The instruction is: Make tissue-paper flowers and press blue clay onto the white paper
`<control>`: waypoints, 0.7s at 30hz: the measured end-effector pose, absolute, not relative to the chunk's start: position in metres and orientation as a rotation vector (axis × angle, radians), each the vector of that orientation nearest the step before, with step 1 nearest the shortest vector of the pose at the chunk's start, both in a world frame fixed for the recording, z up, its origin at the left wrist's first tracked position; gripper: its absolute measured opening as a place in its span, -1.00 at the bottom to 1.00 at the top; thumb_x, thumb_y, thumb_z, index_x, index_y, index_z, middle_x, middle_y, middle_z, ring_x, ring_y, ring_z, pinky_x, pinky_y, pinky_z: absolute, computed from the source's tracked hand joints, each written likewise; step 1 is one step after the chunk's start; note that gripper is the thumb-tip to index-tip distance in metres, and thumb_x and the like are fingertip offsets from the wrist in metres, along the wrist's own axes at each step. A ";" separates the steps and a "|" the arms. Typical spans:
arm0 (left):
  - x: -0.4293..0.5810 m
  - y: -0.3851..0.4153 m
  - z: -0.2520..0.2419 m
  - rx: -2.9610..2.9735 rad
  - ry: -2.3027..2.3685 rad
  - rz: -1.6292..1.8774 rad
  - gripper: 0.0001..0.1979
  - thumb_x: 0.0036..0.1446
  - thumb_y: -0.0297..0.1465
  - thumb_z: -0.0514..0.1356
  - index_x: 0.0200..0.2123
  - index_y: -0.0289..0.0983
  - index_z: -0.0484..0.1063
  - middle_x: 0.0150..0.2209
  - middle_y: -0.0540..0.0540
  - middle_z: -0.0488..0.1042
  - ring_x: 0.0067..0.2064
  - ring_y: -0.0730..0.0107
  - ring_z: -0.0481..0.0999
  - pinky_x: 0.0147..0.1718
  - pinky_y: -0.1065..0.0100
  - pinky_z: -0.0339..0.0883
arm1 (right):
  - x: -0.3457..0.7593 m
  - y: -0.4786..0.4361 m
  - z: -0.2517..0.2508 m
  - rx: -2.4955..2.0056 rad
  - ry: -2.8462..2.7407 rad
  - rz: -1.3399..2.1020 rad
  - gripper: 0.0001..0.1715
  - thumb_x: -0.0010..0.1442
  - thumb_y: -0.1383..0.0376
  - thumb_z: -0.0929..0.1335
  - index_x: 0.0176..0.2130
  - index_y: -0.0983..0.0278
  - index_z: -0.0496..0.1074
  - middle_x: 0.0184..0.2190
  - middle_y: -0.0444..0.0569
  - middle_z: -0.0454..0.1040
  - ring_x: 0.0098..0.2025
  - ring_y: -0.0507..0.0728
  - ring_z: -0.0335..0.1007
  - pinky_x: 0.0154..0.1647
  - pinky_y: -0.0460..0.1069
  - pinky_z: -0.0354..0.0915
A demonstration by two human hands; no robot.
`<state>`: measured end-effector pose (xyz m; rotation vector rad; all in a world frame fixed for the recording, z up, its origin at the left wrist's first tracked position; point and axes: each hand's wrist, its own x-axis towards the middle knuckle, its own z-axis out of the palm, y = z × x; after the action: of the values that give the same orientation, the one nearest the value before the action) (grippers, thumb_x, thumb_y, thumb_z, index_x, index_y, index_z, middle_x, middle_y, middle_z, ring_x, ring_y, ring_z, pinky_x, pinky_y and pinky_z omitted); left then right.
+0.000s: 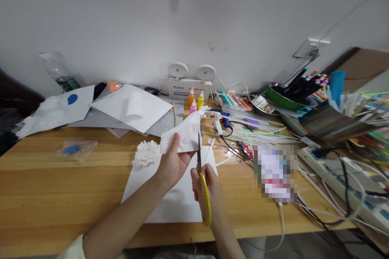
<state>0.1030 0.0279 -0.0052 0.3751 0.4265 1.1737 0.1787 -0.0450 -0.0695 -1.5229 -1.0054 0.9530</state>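
Note:
In my left hand (174, 166) is a piece of thin white paper (182, 134), pinched with the thumb on top and the fingers beneath. My right hand (209, 186) grips yellow-handled scissors (206, 200). Their blades point away from me along the right edge of the thin paper; whether they are cutting into it I cannot tell. Below both hands lies a white sheet (170, 206) on the table. A ruffled white paper flower (146, 153) rests at its upper left corner. Narrow paper strips (223, 162) lie just right of the sheet.
Small paint bottles (191, 98) stand near the wall, with a glue gun (217, 123) to their right. A power strip (343, 186) with cables lines the right side. White sheets and a paper roll (134, 106) lie at the back left, near a plastic bottle (62, 73).

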 end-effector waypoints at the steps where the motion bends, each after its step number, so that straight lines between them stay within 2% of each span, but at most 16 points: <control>1: 0.103 0.028 -0.005 0.374 0.428 1.173 -0.59 0.17 -0.33 0.00 0.05 -0.40 0.22 -0.09 -0.28 0.44 0.03 0.19 0.34 0.03 0.16 0.18 | 0.179 -0.045 -0.069 -1.526 -1.006 0.959 -0.64 0.08 0.11 0.27 -0.56 0.22 0.05 -0.70 -0.29 0.08 -0.69 -0.07 -0.02 -0.70 -0.15 -0.04; 15: 0.102 0.029 -0.002 0.341 0.413 1.180 -0.60 0.15 -0.36 0.01 0.04 -0.40 0.22 -0.05 -0.28 0.41 0.02 0.18 0.35 0.02 0.15 0.20 | 0.177 -0.045 -0.069 -1.529 -0.940 1.080 -0.58 0.07 0.04 0.26 -0.54 0.20 -0.01 -0.74 -0.31 0.12 -0.77 -0.09 -0.03 -0.78 -0.17 -0.06; 21: 0.101 0.030 -0.003 0.361 0.419 1.197 -0.59 0.15 -0.37 0.02 0.06 -0.39 0.19 -0.06 -0.27 0.41 -0.01 0.18 0.38 0.00 0.15 0.22 | 0.178 -0.046 -0.066 -1.478 -0.855 1.247 -0.57 -0.01 0.07 0.34 -0.53 0.19 0.00 -0.77 -0.34 0.11 -0.81 -0.08 -0.03 -0.84 -0.18 -0.06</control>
<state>0.1008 0.0297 -0.0035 0.3612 0.4189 1.1967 0.1784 -0.0460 -0.0664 -1.4779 -0.8545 1.2472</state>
